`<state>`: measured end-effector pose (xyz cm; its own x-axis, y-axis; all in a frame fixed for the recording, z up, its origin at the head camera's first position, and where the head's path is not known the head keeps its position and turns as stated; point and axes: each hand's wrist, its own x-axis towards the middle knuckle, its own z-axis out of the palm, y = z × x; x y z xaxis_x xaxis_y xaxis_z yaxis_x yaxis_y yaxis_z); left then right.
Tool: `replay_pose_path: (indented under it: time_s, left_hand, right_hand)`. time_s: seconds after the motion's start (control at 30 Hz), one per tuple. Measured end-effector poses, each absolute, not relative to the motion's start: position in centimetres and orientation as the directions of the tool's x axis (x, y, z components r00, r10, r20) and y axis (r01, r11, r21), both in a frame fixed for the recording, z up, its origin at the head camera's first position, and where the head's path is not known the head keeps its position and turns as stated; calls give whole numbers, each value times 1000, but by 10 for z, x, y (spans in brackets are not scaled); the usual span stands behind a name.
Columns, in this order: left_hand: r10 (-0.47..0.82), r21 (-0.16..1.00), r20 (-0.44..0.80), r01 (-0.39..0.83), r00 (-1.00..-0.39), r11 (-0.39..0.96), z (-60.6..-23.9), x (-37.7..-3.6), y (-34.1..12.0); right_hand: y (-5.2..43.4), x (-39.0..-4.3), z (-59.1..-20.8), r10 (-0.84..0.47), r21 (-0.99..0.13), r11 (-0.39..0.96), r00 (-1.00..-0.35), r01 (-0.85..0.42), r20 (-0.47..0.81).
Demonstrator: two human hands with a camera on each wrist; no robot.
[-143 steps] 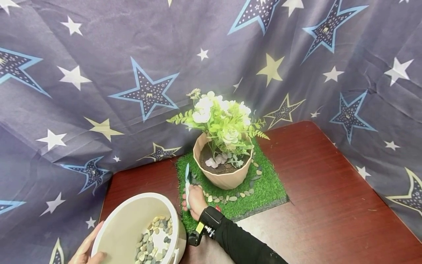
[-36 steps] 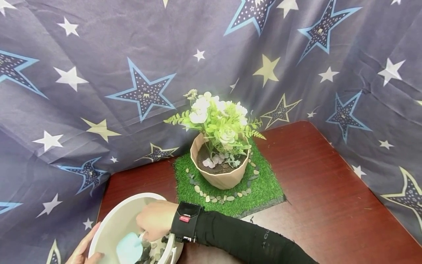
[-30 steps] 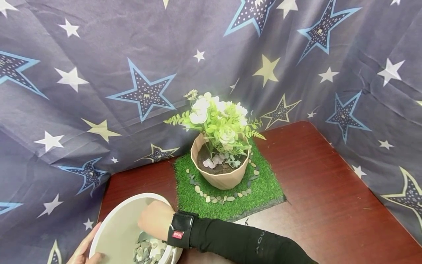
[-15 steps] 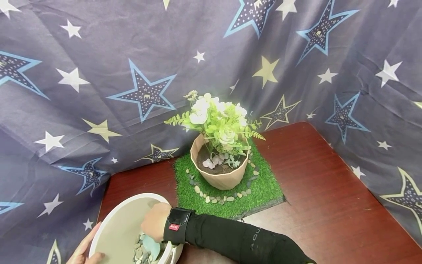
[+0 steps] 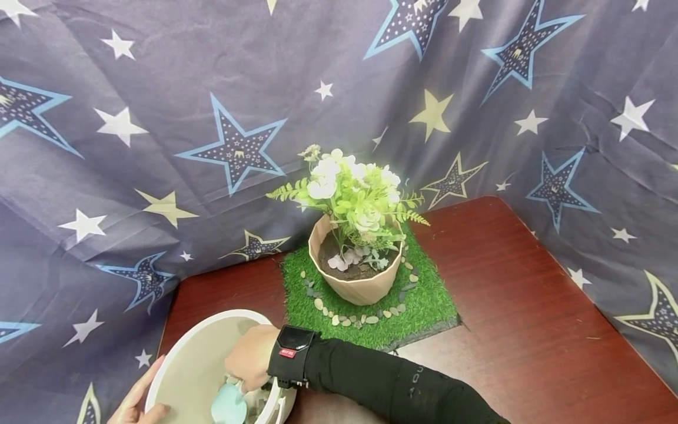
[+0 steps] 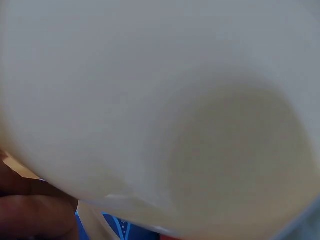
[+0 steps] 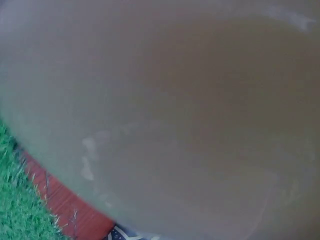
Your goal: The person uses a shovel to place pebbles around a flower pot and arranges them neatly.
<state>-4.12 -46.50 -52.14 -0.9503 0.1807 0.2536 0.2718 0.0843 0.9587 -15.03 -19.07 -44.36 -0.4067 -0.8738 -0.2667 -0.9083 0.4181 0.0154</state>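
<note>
At the table's near left corner a cream bucket (image 5: 182,365) hangs partly past the edge, tipped toward the person. The left hand (image 5: 135,403) holds its outer wall from the left, fingers lying along the side. The right hand (image 5: 249,362) reaches down inside it, fingers curled round the handle of a pale blue scoop (image 5: 229,406) whose blade rests low in the bucket among small grey and tan pebbles (image 5: 256,406).

A black wrist strap (image 5: 291,356) on the right forearm carries a small red label with white lettering too small to read. The black sleeve (image 5: 402,391) shows faint pale letters, also not readable.

Toward the table's far edge lies a square of artificial grass (image 5: 429,303), and on it stands a beige faceted pot (image 5: 360,288) holding pale green and white flowers (image 5: 352,194). A row of pebbles (image 5: 349,321) curves on the grass round the pot's near side. The table (image 5: 529,330) is dark red wood grain, backed by a grey-blue star-print cloth (image 5: 159,88).

The left wrist view shows only the bucket's cream wall (image 6: 160,100) close up, with a fingertip (image 6: 35,217) pressed against it at the lower left. The right wrist view is filled by the bucket's wall (image 7: 190,100), with a strip of table (image 7: 70,205) and grass (image 7: 20,215) at its lower left; neither hand's grip shows there.
</note>
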Motion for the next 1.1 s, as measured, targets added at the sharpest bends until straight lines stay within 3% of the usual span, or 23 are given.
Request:
replay_pose_path:
  time_s: [0.33, 0.5, 0.93, 1.1]
  left_hand:
    - [199, 947, 285, 308, -938, 93, -523, -41, -465]
    - [215, 949, 274, 299, -938, 95, -522, -42, -466]
    - [255, 922, 365, 386, -896, 35, -526, -48, -469]
    - [241, 910, 389, 411, -889, 49, -526, -49, -468]
  right_hand:
    - [-191, -148, -440, -866, -68, 408, -363, -910, -343]
    - [-186, -150, -433, -870, -165, 420, -345, -893, -351]
    - [-138, -178, -414, -960, -511, 274, -261, -815, -99]
    - [-118, -185, -413, -954, -546, 276, -296, -791, -53]
